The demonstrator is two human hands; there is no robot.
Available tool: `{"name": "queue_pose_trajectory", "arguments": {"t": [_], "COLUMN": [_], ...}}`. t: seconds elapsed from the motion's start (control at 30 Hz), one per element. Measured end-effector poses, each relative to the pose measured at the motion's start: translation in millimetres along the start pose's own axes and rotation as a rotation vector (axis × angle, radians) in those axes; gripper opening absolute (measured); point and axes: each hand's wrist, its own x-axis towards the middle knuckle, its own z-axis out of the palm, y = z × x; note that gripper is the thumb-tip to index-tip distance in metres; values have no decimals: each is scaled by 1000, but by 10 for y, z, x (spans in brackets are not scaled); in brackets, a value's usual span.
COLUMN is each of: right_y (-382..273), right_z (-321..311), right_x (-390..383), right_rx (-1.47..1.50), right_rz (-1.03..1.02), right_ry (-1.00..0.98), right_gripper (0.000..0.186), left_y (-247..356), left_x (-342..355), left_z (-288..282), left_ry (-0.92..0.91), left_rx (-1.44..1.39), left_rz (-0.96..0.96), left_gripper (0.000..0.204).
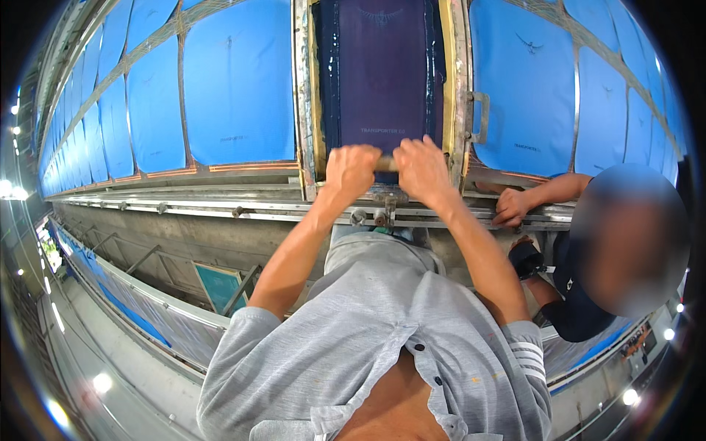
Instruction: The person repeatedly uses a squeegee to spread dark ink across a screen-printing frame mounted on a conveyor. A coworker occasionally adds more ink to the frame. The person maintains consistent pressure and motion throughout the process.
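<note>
My left hand [353,169] and my right hand [419,167] both grip a wooden squeegee handle [385,162], visible between them. It lies across the near end of a screen-printing frame [457,88], whose mesh [379,73] looks dark purple, with glossy dark ink along both sides. The squeegee's blade is hidden. Blue fabric panels [235,88] lie in rows on the long table to the left of the frame, and more [522,81] to its right. A metal handle [479,117] sticks out from the frame's right side.
A co-worker [565,283] leans in at the right, one hand [513,206] near the rail [279,215] along the table's front edge. A teal framed screen [215,283] stands below at the left. Another long table [147,301] runs behind me.
</note>
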Motion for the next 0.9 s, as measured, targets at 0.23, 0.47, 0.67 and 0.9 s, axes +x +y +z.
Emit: {"name": "queue_pose_trajectory", "arguments": {"t": [0.23, 0.47, 0.67, 0.9], "right_y": [-101, 833, 1423, 1571], "right_z": [-60, -819, -1421, -1476], "right_x": [-264, 1511, 2875, 3124], "right_rx": [39, -123, -248, -271], "right_rz": [49, -1, 50, 26], "right_ry": [-55, 81, 52, 28], "right_gripper": [13, 16, 22, 20], "left_y": [146, -492, -944, -1177], "left_x": [-165, 1751, 3159, 3513], "left_z": [-57, -739, -1295, -1175], "left_ry": [-102, 86, 122, 208], "left_rx": [-37, 115, 223, 267], "left_rz": [-19, 49, 17, 62], "left_gripper": [27, 20, 22, 20]}}
